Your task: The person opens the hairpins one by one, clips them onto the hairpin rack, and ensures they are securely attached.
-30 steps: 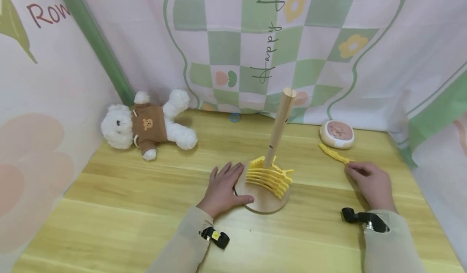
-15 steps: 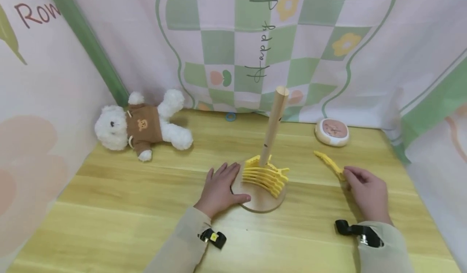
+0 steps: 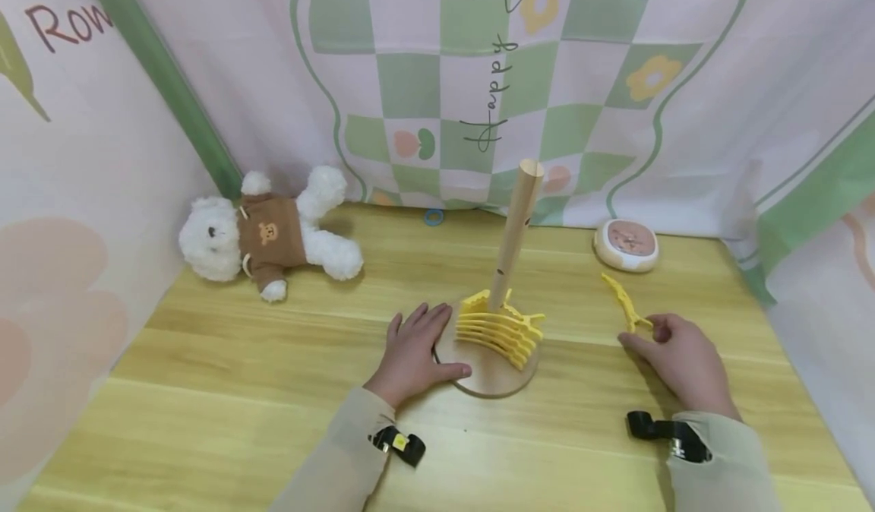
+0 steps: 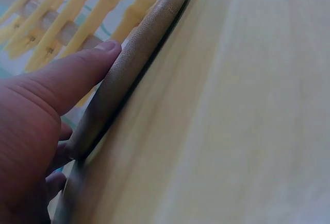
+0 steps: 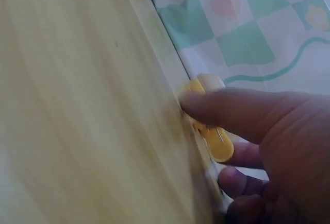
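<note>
My left hand (image 3: 412,356) rests with spread fingers on the left rim of a round wooden base (image 3: 487,375). From the base rises a wooden post (image 3: 514,235). Several yellow alligator hair clips (image 3: 497,339) sit side by side around the post's foot, above the base. On the right, my right hand (image 3: 689,361) pinches the handle end of another yellow hair clip (image 3: 620,299) between thumb and forefinger, its long jaws pointing away. In the right wrist view the thumb covers part of this clip (image 5: 220,145). The left wrist view shows the thumb on the base's edge (image 4: 139,54).
A white plush dog (image 3: 273,231) in a brown shirt lies at the back left. A blue ring (image 3: 434,216) lies near the curtain (image 3: 472,86). At the back right sits a round pink-and-white device (image 3: 626,245). All stand on a wood-grain table (image 3: 273,413).
The right hand has drawn the hair clip back from beside the round device and turned it to point more away. Its thumb and forefinger have spread at the handles. The left hand stays put.
</note>
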